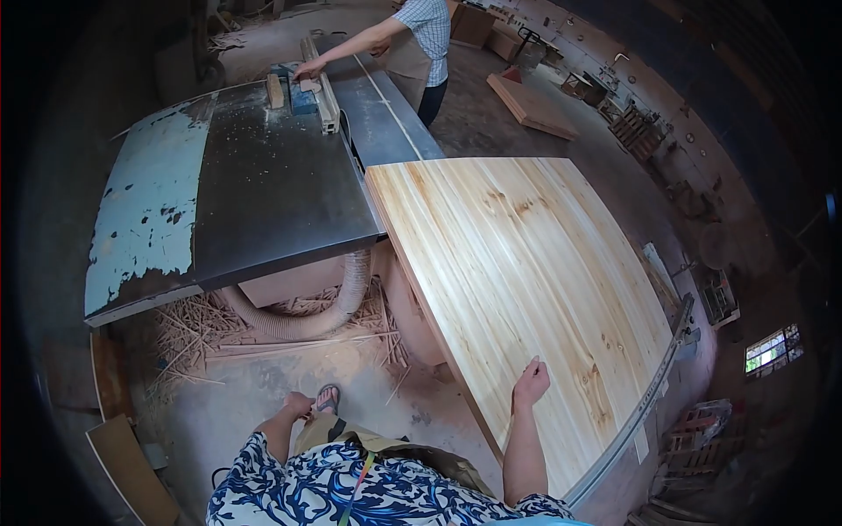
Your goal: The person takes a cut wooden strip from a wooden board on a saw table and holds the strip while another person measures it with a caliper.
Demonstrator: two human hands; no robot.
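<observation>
Wood panel: striped boards with knots, spanning centre to lower right.
Right hand: over the panel's lower part, fingers curled in narrow; contact unclear.
Left hand: lower centre-left, beside the sandaled foot in view, curled; cannot tell how tightly.
Machine table: upper left, dark with a worn pale-blue section.
Co-worker: top centre, one hand near the fence.
Hose: ribbed, below the table.

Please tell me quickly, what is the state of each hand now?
Left hand: cannot tell if open or closed; no held thing visible.
Right hand: closed, fingers curled in, over the wooden panel; no held thing visible.
</observation>
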